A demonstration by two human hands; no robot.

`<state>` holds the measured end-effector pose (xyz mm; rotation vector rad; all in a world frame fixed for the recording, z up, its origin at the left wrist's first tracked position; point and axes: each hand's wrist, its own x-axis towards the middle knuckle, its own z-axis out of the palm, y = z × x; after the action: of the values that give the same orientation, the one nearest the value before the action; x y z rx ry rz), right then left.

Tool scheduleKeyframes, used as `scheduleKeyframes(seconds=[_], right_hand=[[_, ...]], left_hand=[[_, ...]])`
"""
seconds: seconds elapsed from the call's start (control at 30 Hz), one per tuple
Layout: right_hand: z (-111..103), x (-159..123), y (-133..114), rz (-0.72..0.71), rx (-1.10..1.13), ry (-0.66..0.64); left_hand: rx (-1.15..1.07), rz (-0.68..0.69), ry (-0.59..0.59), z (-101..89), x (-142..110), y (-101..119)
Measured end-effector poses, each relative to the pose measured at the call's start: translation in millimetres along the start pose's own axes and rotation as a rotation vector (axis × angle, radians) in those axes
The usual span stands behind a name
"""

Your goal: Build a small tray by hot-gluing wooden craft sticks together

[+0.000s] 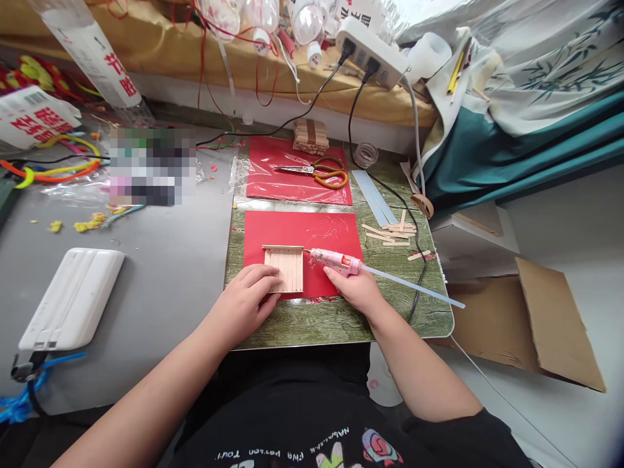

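the black short-sleeved shirt (pixel 287 409) bears white lettering (pixel 270 452).

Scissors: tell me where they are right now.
In the head view, the scissors lie in the upper middle, on the plastic-wrapped red sheet, just below the bundled sticks and left of the glue sticks.

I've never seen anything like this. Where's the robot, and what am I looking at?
There's no robot, just a person's two bare hands. The one picture comes from a camera worn on the head, looking forward and down. The left hand rests on a panel of flat wooden sticks, which lies on a red sheet. The right hand holds a pink glue gun, its tip near the panel's upper right corner. Beyond, scissors lie on a plastic-wrapped red pack; pale blue sticks and loose wooden pieces lie toward the right.
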<state>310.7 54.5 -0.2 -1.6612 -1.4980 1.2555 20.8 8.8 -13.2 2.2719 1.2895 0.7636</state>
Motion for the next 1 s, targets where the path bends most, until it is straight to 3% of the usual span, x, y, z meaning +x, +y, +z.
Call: scheduleKeyframes(seconds=[1.0], right_hand=[[-4.4, -0.7, -9.1, -0.083, -0.021, -0.09]], left_hand=[[-0.009, -0.003, 0.016, -0.7, 0.5, 1.6]])
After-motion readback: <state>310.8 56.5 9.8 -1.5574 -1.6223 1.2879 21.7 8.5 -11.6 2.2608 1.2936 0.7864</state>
